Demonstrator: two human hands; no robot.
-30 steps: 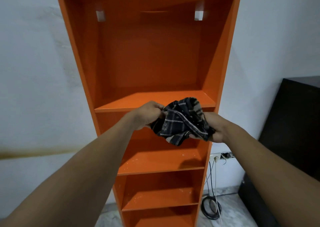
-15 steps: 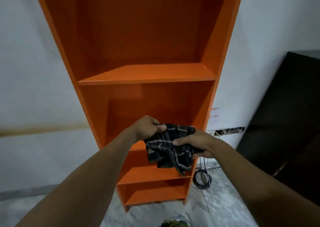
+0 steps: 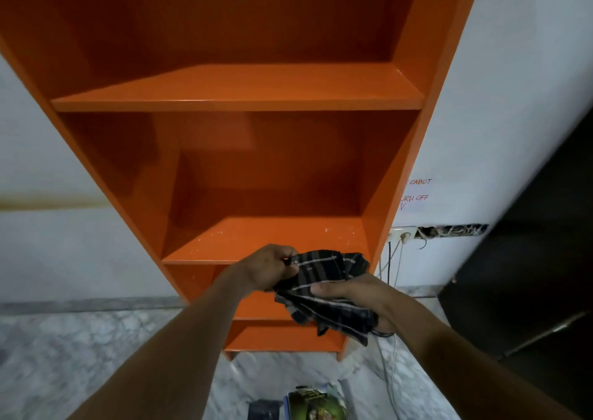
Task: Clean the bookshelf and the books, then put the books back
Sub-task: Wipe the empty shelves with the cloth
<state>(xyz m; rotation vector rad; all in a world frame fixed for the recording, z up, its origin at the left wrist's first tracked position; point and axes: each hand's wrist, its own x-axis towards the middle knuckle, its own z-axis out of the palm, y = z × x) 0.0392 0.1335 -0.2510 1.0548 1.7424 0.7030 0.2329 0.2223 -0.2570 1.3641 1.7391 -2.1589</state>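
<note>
The bookshelf (image 3: pixel 237 89), smooth glossy orange board in square compartments, stands bare, presumably emptied so it can be wiped. Its lower middle shelf (image 3: pixel 266 238) carries pale flecks, likely dust, so that board seems not yet cleaned. In front of that shelf the left hand (image 3: pixel 268 270) has its grip pinched on one edge of the cloth (image 3: pixel 324 291), a soft, dark checked rag with thin pale lines, limp and crumpled, apparently being bunched into a wiping pad. The books (image 3: pixel 317 405) lie on the floor at the bookshelf's foot, glossy-covered, though blur hides how many. The right hand (image 3: pixel 359 297), also in front of the bookshelf, supports the cloth's hanging side, grip closed with thumb on top and fingers beneath. Right of the bookshelf are a wall socket (image 3: pixel 402 232) with thin cables, then a dark cabinet (image 3: pixel 529 259).
</note>
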